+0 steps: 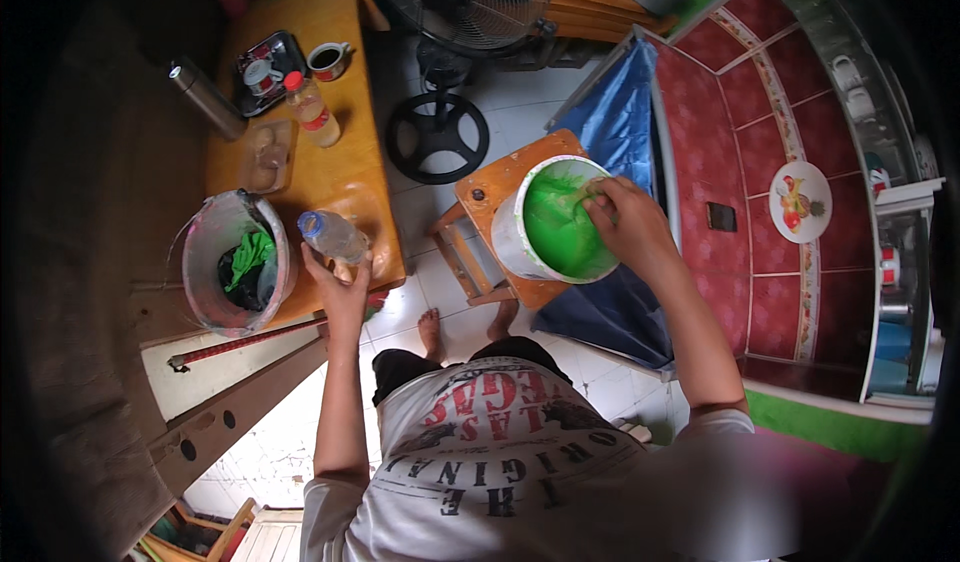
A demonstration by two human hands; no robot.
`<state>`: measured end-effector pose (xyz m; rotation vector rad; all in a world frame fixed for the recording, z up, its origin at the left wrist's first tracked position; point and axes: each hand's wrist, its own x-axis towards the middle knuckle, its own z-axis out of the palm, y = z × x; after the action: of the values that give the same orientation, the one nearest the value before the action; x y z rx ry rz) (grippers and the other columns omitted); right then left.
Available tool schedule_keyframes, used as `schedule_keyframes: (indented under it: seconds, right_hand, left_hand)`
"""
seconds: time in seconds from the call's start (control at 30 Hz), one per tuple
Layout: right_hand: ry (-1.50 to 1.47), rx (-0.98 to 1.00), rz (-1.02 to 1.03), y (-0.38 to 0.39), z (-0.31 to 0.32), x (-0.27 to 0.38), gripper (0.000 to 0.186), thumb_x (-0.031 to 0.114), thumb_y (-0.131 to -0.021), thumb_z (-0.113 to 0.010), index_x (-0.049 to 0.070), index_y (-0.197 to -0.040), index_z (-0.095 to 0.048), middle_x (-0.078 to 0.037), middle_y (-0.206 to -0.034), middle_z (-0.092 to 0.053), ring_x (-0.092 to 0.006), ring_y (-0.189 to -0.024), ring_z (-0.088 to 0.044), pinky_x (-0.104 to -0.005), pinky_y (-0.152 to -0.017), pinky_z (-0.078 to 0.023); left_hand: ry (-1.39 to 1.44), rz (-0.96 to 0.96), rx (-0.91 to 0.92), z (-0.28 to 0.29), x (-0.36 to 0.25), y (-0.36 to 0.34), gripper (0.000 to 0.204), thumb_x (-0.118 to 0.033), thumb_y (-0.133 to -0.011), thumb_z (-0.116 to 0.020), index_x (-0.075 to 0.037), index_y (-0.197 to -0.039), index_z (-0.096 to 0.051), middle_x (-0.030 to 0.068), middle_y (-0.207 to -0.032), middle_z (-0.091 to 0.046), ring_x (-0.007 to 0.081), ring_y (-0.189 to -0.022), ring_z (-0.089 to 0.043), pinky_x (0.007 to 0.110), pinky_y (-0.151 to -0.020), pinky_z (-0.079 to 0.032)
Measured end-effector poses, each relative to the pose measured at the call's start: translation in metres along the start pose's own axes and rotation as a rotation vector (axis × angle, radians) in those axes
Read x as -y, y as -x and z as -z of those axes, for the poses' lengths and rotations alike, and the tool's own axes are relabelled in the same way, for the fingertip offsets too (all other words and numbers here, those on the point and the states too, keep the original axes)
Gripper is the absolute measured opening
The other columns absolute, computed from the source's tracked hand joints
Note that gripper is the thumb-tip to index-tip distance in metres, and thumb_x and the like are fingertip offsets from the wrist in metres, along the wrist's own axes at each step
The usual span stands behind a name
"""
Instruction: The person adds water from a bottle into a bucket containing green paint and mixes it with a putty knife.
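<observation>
My left hand [342, 290] is closed around a clear plastic bottle [345, 240] with a blue cap, held tilted at the edge of the wooden table [352, 82]. To the right, a white bucket [511, 242] of bright green paint [560, 224] stands on a small wooden stool [520, 166]. Over the bucket's right rim reaches my right hand [630, 224], its fingers pinched together above the paint. What these fingers hold is mostly hidden; a thin green-smeared piece seems to show at their tips.
On the table are a paint-stained bucket [197, 280] with a green cloth [250, 257], a red-capped bottle [318, 122], a clear tray [268, 152], a steel flask [208, 100] and a cup [328, 60]. A standing fan [440, 127] is ahead; a red-tiled counter [700, 152] lies right.
</observation>
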<state>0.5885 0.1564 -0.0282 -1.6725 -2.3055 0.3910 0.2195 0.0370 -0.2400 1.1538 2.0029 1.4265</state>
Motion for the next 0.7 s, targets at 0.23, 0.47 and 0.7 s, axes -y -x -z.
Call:
schedule_keyframes:
  seconds: [0.23, 0.47, 0.7]
  right_hand:
    - [-0.283, -0.037, 0.129, -0.016, -0.008, 0.03, 0.021, 0.017, -0.092, -0.066, -0.001, -0.105, -0.066, -0.016, -0.091, -0.066, -0.0283, -0.08, -0.065, -0.0392, -0.077, -0.052]
    - [-0.374, 0.144, 0.294, -0.089, -0.043, 0.115, 0.024, 0.018, -0.093, -0.064, -0.002, -0.107, -0.064, -0.016, -0.091, -0.067, -0.029, -0.079, -0.066, -0.0396, -0.076, -0.052]
    - [-0.421, 0.175, 0.631, -0.13, -0.11, 0.246, 0.029, 0.02, -0.089, -0.068, -0.003, -0.107, -0.063, -0.02, -0.096, -0.066, -0.0354, -0.087, -0.068, -0.0458, -0.077, -0.054]
  left_hand:
    - [0.015, -0.033, -0.045, -0.012, 0.004, -0.015, 0.109, -0.025, -0.081, -0.085, 0.008, -0.154, -0.011, 0.0329, -0.153, -0.032, 0.0371, -0.142, -0.039, 0.04, -0.117, -0.032]
    - [0.045, 0.014, -0.13, -0.017, -0.019, -0.02, 0.108, -0.026, -0.08, -0.085, 0.007, -0.154, -0.014, 0.0313, -0.147, -0.042, 0.0357, -0.131, -0.051, 0.039, -0.109, -0.042]
    - [0.04, -0.007, -0.214, -0.014, -0.006, -0.02, 0.1, -0.013, -0.076, -0.08, 0.005, -0.154, -0.021, 0.0322, -0.142, -0.047, 0.042, -0.13, -0.051, 0.042, -0.11, -0.042]
